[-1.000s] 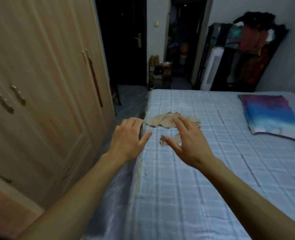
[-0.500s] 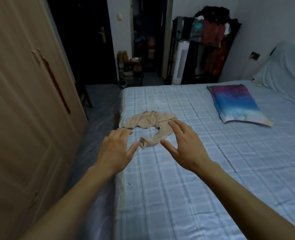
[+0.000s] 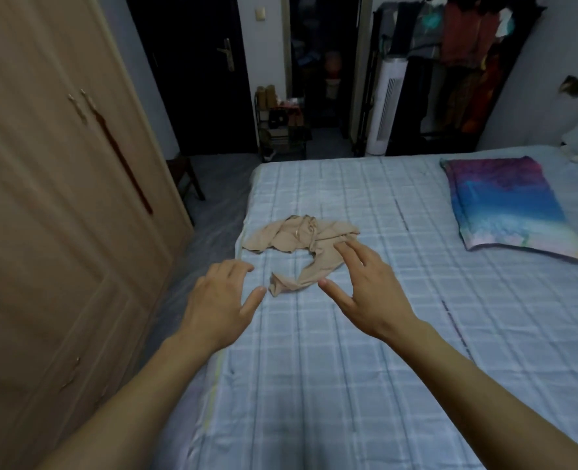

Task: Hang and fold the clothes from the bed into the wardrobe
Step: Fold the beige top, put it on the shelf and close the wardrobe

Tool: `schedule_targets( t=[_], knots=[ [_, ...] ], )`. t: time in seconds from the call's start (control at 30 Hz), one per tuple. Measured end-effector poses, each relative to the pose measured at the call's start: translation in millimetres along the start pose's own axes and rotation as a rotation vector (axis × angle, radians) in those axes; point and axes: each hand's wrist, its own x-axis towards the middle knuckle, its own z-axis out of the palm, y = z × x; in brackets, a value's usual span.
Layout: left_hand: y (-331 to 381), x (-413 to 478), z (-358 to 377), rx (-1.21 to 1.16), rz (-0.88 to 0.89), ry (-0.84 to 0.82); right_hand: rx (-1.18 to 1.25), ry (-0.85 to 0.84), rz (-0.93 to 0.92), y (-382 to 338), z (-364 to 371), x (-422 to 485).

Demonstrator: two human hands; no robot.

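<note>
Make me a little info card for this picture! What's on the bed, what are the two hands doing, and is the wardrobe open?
bed: light blue checked cover
clothes: one crumpled beige garment, near the edge facing the wardrobe
left hand: open, fingers spread, holds nothing, just short of the garment
right hand: open, fingertips over the garment; touching or not, cannot tell
wardrobe doors: closed
also on bed: colourful pillow, far from both hands

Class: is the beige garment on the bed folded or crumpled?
Crumpled: the beige garment lies bunched and wrinkled, one end trailing loose.
</note>
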Motion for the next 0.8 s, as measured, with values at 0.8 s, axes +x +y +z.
schedule_targets(
  t=[0.8],
  knots=[
    [-111.5, 143.6, 208.4, -0.166, -0.033, -0.114, -0.012, -0.15, 0.055, 92.1, 207.6, 152.2]
  ],
)
